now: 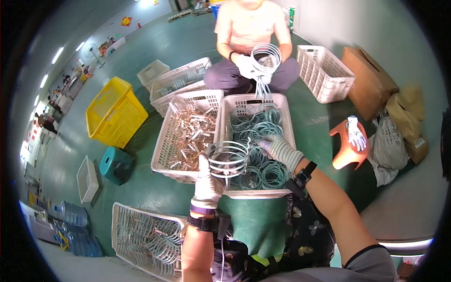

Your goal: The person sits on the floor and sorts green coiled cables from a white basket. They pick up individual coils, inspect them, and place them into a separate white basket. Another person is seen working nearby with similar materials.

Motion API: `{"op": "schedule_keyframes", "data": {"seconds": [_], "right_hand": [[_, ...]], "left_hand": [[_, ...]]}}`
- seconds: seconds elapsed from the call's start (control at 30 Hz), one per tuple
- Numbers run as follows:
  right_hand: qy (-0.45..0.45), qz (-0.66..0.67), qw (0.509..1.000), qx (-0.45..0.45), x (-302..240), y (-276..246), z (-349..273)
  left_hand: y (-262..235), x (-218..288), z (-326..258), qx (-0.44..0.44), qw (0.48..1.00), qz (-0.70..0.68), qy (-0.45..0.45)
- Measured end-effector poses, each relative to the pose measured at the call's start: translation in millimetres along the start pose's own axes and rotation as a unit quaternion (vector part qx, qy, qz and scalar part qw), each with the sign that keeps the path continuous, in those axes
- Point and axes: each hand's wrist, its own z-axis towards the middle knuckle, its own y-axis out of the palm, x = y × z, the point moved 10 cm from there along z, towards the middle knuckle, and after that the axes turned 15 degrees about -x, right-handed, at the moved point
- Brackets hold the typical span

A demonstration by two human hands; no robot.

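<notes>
White rings [229, 162] fill left hand's [208, 183] grasp, right hand's [284, 150] state unclear, wall sign [126, 21] illegible.

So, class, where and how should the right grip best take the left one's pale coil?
Probably by the right rim of the pale coil, from the right: the left grip has its lower left, and the right grip is on that open side. Its loops show gaps, so pinch several together.

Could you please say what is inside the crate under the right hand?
Bluish rings lie in the white crate; the right hand hides some; anything beneath them is covered.
</notes>
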Motion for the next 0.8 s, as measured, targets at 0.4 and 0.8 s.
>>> {"op": "schedule_keyframes", "data": {"seconds": [0.4,0.8], "right_hand": [[0.177,-0.625,0.733,-0.203,129.5,81.0,10.4],[0.174,-0.623,0.742,-0.178,152.9,60.9,33.0]], "left_hand": [[3.9,27.9,-17.9,-0.078,0.995,-0.048,0.033],[2.5,54.2,-23.7,-0.102,0.99,-0.036,0.094]]}}
